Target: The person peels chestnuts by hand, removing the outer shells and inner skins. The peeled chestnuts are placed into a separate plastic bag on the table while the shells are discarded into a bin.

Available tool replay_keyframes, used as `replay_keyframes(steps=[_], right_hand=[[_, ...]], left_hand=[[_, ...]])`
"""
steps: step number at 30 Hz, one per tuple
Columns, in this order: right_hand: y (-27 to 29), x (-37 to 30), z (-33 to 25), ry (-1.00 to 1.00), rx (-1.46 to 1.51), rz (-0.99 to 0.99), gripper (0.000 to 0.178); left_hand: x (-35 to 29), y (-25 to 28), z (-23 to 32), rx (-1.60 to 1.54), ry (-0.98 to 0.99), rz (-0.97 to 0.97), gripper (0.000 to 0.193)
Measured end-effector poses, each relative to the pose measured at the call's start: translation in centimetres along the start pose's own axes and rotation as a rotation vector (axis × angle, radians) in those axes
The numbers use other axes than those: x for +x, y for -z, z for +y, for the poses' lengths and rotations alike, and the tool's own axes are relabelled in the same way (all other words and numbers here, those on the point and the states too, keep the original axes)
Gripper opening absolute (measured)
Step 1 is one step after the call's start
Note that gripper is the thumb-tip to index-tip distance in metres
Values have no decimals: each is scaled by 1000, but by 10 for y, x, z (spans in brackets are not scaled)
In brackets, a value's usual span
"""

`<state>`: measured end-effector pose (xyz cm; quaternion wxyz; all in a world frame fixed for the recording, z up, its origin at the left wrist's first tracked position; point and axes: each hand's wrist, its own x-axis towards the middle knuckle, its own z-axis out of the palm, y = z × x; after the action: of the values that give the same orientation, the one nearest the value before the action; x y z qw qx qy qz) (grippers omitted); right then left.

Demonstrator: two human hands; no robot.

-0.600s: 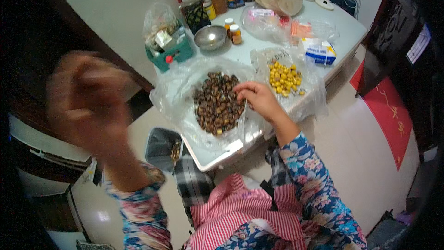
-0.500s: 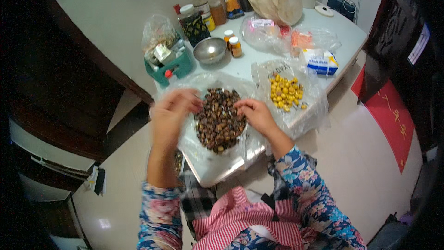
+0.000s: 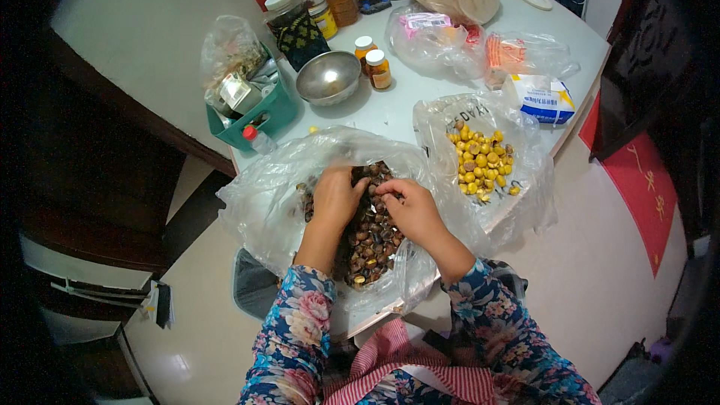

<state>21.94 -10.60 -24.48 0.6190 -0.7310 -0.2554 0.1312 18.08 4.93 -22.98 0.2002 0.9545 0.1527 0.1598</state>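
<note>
A pile of brown-shelled chestnuts (image 3: 369, 251) lies on a spread clear plastic bag (image 3: 262, 184) at the near side of the white table. Over the pile's upper left is my left hand (image 3: 336, 199), with its fingers curled down, slightly blurred and partly hidden. Close beside it, my right hand (image 3: 412, 211) has thumb and fingertips drawn together above the chestnuts. Whatever its fingertips hold is too small to make out. To the right, peeled yellow chestnuts (image 3: 480, 161) sit on a second plastic bag (image 3: 435, 116).
Beyond the pile stand a metal bowl (image 3: 328, 79), two small amber bottles (image 3: 379, 71) and several jars (image 3: 341, 4). A green basket (image 3: 281, 109) is at the left, near a red-capped bottle (image 3: 259, 139). A blue-and-white packet (image 3: 540, 97) lies at the right edge. A grey bin (image 3: 255, 285) stands below.
My left hand has come down and right, from above the bag's left side onto the pile. My right hand remains by the chestnuts. The view has shifted slightly.
</note>
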Motion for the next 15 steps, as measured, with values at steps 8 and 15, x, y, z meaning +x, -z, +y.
replay_keyframes(steps=[8,15], right_hand=[[4,-2,-2,7,-24,1,15],[2,3,-2,-108,162,-26,16]], left_hand=[[8,-7,-3,24,-44,19,29],[-10,14,3,-791,402,-108,24]])
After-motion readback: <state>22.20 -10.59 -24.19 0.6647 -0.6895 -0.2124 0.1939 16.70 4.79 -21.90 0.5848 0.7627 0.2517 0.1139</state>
